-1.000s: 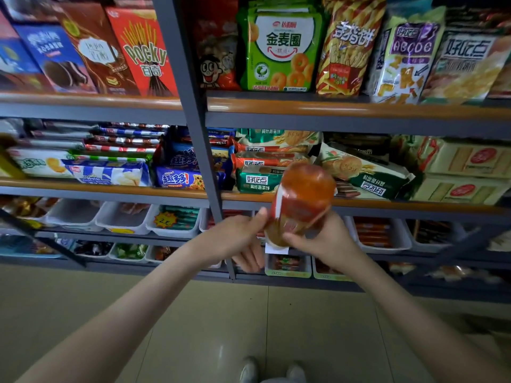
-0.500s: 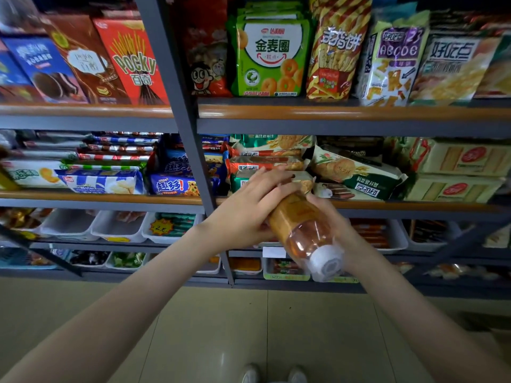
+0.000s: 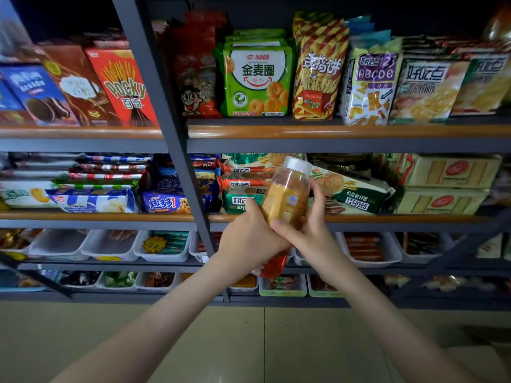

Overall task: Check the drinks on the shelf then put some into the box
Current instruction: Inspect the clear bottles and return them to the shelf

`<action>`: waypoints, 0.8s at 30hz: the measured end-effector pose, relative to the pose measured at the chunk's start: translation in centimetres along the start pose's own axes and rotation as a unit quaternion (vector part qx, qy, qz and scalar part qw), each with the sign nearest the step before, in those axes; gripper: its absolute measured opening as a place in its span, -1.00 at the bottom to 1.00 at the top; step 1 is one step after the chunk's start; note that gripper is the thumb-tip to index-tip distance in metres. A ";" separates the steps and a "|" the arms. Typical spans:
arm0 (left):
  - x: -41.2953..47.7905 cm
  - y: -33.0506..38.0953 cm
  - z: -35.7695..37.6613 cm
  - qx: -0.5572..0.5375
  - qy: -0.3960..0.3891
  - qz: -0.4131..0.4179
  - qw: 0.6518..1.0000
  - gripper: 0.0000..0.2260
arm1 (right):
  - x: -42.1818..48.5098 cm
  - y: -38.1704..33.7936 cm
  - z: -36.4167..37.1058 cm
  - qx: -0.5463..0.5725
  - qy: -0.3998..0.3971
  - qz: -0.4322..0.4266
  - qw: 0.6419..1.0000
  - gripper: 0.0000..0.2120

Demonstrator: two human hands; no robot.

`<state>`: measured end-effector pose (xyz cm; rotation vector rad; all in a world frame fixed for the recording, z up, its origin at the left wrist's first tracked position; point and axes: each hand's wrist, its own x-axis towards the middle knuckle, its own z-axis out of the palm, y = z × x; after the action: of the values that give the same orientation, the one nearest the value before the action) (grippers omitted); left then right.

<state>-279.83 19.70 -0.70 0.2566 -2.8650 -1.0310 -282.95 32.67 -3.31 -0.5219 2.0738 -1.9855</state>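
Dark grey metal shelving [image 3: 331,146] fills the view, a slanted upright post [image 3: 175,134] cutting straight down through it. Wood-toned strips [image 3: 331,131] edge every shelf. Snack packets [image 3: 257,78] crowd the upper tiers, white trays [image 3: 109,251] line the lower ones. Down below, pale glossy floor tiles [image 3: 262,349]; it's dim up top.

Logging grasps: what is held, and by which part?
The bottle, by its lower body: left hand wraps it, right hand grips the side. The cap is free.

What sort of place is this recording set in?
Probably a small convenience store: metal shelves packed with snack packets, a Pocky box among them, and white bins with a price tag below. The left hand and right hand grip a bottle.
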 end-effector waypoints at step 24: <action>0.0 2.1 -1.1 -0.082 0.017 0.125 0.989 -0.26 | 2.0 0.1 -5.0 0.202 -0.082 -0.004 0.976 0.13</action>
<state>-279.92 20.64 1.47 -0.0947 -2.6725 -1.1872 -286.77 36.45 -2.97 -0.5837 1.5186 -2.2033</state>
